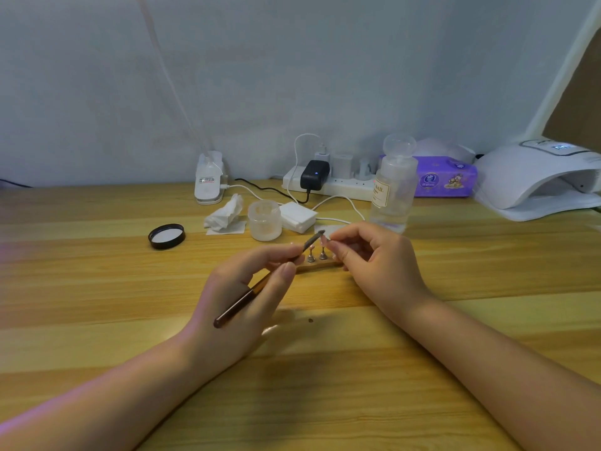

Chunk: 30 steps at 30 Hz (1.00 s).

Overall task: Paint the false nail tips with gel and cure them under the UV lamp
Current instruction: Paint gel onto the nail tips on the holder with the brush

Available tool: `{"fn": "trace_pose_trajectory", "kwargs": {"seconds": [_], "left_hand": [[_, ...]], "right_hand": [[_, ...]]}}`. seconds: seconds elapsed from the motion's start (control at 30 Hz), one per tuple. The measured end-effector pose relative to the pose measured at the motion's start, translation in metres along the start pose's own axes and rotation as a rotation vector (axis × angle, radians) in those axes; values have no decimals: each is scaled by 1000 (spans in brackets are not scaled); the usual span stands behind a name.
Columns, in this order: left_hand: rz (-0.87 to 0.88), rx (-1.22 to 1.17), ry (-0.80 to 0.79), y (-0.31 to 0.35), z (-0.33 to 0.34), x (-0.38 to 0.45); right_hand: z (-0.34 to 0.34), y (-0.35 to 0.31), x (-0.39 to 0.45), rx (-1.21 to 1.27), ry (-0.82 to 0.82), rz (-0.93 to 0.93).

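Note:
My left hand point(247, 297) grips a brown-handled gel brush point(240, 302), its tip raised toward a false nail tip point(324, 237). My right hand point(374, 258) pinches that nail tip's holder between thumb and fingers. Two small metal stands point(317, 256) sit on a wooden strip point(317, 265) between my hands, and a second pink nail tip point(312, 247) sits on the left stand. An open frosted gel jar point(264, 220) stands behind them, its black lid point(166, 236) lying to the left. The white UV lamp point(533, 182) sits at the far right.
On the wooden table point(97, 288) lie a crumpled tissue point(225, 213), a stack of white pads point(297, 217) and a clear liquid bottle point(392, 187). A power strip point(331, 183) with chargers and cables, a purple wipes pack point(444, 180) and a white clip lamp base point(209, 179) line the wall.

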<state>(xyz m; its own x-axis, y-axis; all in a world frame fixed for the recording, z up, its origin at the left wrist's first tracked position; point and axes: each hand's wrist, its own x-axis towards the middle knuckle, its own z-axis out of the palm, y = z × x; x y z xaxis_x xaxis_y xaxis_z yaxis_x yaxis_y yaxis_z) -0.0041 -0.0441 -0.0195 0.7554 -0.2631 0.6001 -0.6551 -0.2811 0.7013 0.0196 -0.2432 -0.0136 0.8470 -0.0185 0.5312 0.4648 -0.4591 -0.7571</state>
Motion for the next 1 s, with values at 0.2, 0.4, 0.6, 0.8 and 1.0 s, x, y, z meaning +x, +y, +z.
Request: {"fn": "trace_pose_trajectory", "kwargs": {"seconds": [0.2,0.4,0.6,0.8,1.0], "left_hand": [[7,55,-5,3,-2,-3],[30,89,20,4,-3,-1],[6,68,-40,2,-2,-1],[-18,34,1,-1,-3,-2],[-25,62,-20,-3,-2,-1]], "right_hand": [[2,1,0,-31,48,-26],[1,3,0,-59,66,-33],[1,3,0,-80,49,-34],[1,3,1,-67,54,-40],[1,3,0,-54,42,-38]]}}
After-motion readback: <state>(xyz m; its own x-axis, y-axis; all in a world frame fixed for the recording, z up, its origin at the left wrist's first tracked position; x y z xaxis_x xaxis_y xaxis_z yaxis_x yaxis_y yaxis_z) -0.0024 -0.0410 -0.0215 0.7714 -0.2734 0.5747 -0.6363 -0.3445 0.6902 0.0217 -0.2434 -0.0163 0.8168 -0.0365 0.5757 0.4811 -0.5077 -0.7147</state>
